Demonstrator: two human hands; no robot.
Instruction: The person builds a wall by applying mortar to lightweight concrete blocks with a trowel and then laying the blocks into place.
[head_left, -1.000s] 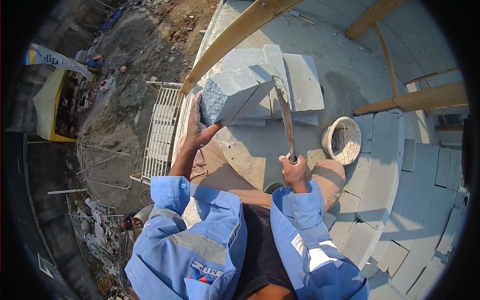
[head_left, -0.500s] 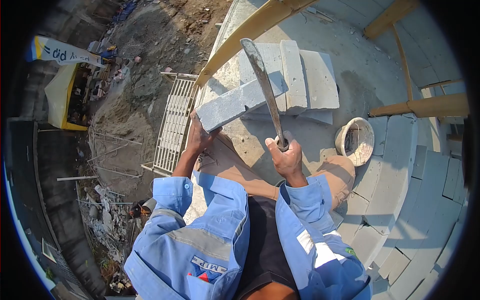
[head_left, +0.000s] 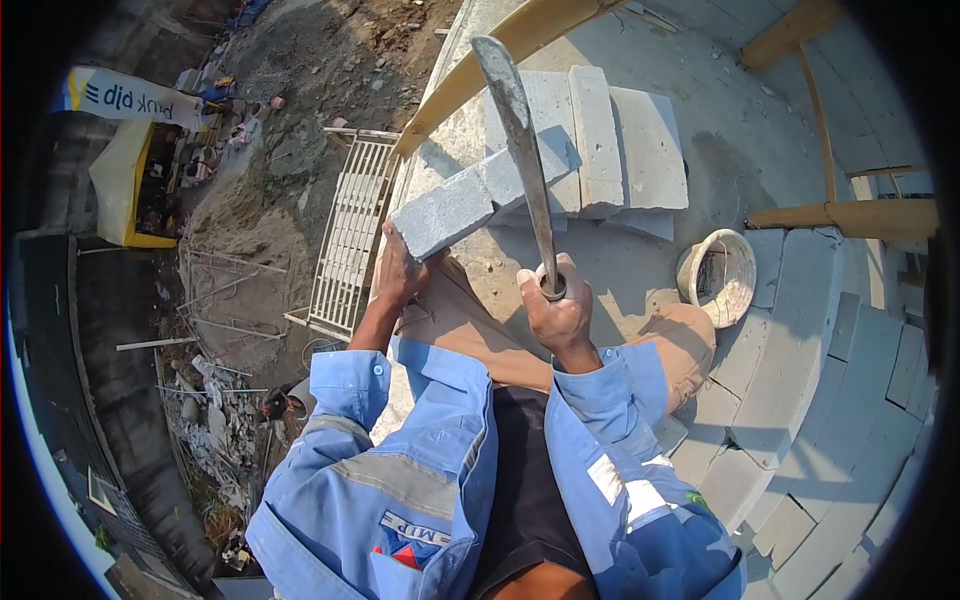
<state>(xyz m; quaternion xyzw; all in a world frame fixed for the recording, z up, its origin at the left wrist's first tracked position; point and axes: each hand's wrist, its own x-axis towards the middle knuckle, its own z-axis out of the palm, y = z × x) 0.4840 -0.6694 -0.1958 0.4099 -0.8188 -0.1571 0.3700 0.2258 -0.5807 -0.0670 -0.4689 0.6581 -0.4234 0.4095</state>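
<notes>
My right hand (head_left: 560, 312) is wrapped round the handle of a machete (head_left: 527, 150), its long worn blade pointing up and away from me. The blade passes in front of a pale grey concrete block (head_left: 440, 216) in this view. My left hand (head_left: 402, 270) grips the near left end of that block, fingers under and around its edge. A dark notch and a thin line cross the block just left of the blade. The block's far end overlaps a stack of similar blocks (head_left: 597, 150).
A mortar-stained bucket (head_left: 742, 262) stands at the right beside a block wall (head_left: 780, 345). Wooden poles (head_left: 850, 215) cross the upper and right areas. To the left, a slatted metal frame (head_left: 352, 235) lies along the floor's edge, with lower rubble ground (head_left: 240, 225) beyond.
My right hand has shifted slightly left and up with the machete. The line across the block from the notch now shows more plainly. My left hand keeps its hold.
</notes>
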